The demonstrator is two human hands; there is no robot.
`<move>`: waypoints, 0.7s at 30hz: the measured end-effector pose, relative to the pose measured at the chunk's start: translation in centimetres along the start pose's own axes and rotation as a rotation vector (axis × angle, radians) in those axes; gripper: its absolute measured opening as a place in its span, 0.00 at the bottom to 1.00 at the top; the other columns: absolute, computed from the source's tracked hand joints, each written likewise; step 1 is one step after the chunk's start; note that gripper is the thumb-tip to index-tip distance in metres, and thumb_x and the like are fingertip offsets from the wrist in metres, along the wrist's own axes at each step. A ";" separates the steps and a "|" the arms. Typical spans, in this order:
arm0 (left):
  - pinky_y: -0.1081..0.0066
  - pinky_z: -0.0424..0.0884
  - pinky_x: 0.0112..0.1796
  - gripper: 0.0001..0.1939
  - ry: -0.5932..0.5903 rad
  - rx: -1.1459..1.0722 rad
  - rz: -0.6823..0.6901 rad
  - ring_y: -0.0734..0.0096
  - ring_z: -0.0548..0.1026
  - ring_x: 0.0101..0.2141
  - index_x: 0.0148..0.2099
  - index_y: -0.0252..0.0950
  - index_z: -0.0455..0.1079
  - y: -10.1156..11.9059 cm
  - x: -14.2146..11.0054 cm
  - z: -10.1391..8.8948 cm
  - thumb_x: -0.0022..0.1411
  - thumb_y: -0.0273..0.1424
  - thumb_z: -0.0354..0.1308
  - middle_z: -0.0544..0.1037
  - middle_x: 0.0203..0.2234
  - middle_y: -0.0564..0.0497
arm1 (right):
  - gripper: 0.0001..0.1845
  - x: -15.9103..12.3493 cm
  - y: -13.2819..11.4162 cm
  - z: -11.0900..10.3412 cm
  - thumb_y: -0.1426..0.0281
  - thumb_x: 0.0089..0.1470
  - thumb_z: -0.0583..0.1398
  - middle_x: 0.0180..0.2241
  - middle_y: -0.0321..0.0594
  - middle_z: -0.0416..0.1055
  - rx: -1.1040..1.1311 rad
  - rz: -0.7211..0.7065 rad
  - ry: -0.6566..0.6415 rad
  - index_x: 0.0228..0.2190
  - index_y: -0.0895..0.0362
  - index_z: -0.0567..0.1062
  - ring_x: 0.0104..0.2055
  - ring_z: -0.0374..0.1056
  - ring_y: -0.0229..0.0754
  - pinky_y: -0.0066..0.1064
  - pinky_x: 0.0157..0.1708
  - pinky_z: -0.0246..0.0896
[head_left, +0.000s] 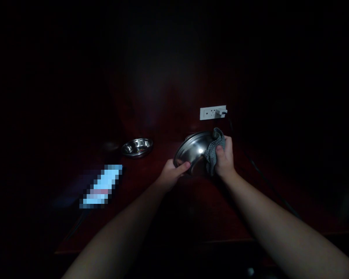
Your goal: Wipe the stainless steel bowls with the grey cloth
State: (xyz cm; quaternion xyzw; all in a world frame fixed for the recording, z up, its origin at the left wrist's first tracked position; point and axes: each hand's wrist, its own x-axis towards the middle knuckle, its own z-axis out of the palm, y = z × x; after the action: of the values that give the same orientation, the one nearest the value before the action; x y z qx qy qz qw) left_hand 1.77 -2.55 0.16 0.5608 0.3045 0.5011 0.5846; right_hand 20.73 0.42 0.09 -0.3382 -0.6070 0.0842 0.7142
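A shiny steel bowl (192,149) is held tilted above a dark red table (197,209), its inside turned toward me. My left hand (171,174) grips the bowl's near left rim, thumb over the edge. My right hand (224,157) is closed on a grey checked cloth (213,149) and presses it against the bowl's right rim. The room is very dark, and only the area around the hands is lit.
A second steel bowl (137,147) sits on the table to the left. A lit, blurred screen (101,186) lies at the near left. A white wall socket (213,112) with a plug in it is behind the bowl; its dark cable (261,174) runs down the right.
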 end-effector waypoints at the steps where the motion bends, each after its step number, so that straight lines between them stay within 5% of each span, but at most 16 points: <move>1: 0.68 0.70 0.32 0.18 -0.019 0.071 0.012 0.71 0.73 0.26 0.29 0.29 0.71 0.1 0.1 -0.2 0.45 0.41 0.66 0.75 0.23 0.48 | 0.22 0.0 0.0 0.0 0.50 0.52 0.51 0.35 0.40 0.61 -0.008 0.000 0.006 0.41 0.54 0.61 0.37 0.62 0.44 0.39 0.38 0.59; 6: 0.72 0.67 0.30 0.14 -0.068 0.257 0.094 0.71 0.72 0.27 0.29 0.31 0.71 1.0 -0.1 -0.2 0.43 0.35 0.68 0.75 0.24 0.50 | 0.20 0.2 -0.3 -0.4 0.53 0.51 0.53 0.36 0.39 0.62 -0.084 -0.022 0.008 0.40 0.54 0.62 0.37 0.62 0.44 0.39 0.38 0.59; 13: 0.70 0.67 0.33 0.13 -0.183 0.196 0.034 0.70 0.73 0.28 0.28 0.31 0.72 0.5 -0.3 0.0 0.42 0.33 0.68 0.76 0.25 0.49 | 0.21 0.3 -1.2 -0.7 0.58 0.49 0.56 0.41 0.43 0.64 -0.134 -0.155 -0.079 0.42 0.55 0.62 0.43 0.63 0.48 0.42 0.44 0.59; 21: 0.69 0.71 0.32 0.20 -0.024 -0.028 -0.086 0.69 0.75 0.27 0.31 0.28 0.72 0.0 -0.2 0.4 0.45 0.41 0.66 0.77 0.25 0.47 | 0.20 0.3 -1.6 -0.5 0.61 0.48 0.57 0.41 0.44 0.64 -0.147 -0.194 -0.113 0.42 0.55 0.62 0.44 0.62 0.49 0.43 0.45 0.59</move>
State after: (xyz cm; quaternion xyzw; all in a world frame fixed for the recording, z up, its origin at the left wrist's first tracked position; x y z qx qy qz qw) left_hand 2.05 -2.85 0.19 0.5448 0.3141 0.4729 0.6172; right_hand 20.76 -0.85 1.25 -0.3241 -0.6805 -0.0113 0.6570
